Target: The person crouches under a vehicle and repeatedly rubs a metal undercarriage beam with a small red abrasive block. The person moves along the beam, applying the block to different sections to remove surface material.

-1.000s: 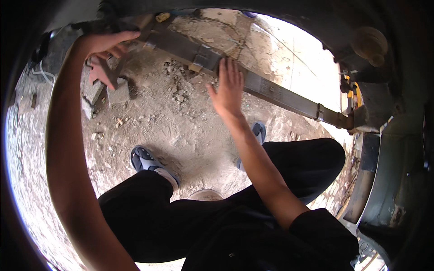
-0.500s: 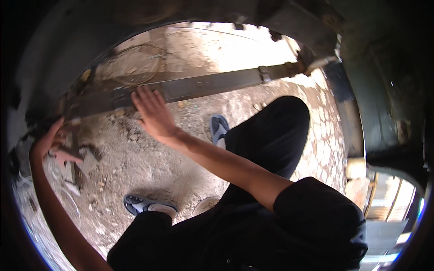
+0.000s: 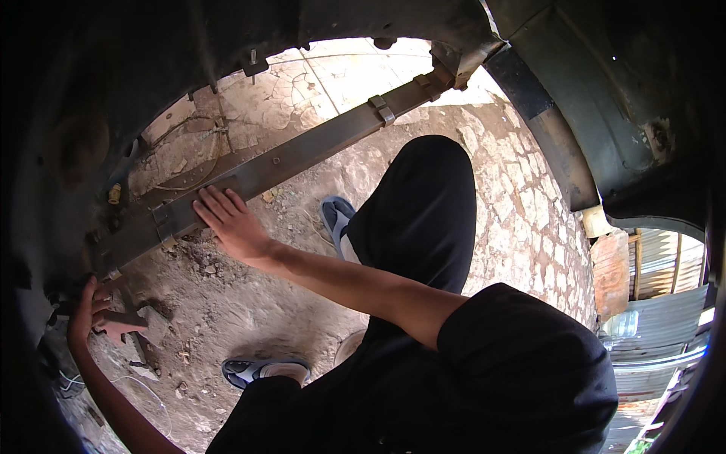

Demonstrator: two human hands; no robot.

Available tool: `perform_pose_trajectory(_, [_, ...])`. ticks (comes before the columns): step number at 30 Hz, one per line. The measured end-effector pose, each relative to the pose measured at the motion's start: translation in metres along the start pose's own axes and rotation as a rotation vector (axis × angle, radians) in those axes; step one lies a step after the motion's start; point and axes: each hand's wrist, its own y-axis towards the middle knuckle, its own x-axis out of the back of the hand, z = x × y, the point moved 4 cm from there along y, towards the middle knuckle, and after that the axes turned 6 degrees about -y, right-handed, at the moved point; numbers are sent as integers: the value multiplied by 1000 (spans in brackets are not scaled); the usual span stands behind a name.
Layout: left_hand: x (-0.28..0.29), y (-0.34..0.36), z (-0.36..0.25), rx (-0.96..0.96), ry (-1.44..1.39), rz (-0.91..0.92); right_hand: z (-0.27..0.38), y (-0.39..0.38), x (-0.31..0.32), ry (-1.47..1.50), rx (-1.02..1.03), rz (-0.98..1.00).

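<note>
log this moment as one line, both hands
right hand: open, laid on metal bar | left hand: near bar's left end, hold unclear

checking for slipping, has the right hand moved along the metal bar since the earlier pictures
No, not noticeably: the right hand rests on the metal bar, still just beside the same clamp; the camera view has turned.

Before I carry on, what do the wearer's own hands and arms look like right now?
The right hand is ungloved, with no ring or watch visible; its forearm is bare up to a loose, plain black sleeve ending near the elbow. The left hand looks ungloved too, its forearm bare as far as it shows; that sleeve is out of view.
</note>
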Motion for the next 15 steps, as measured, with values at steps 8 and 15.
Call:
perform_pose_trajectory(8, [-5, -8, -8, 2, -10, -19, -46, -6, 7, -19, -160, -2])
perform_pose_trajectory(15, [1, -4, 1, 23, 15, -10, -56, -13, 14, 1, -203, 21])
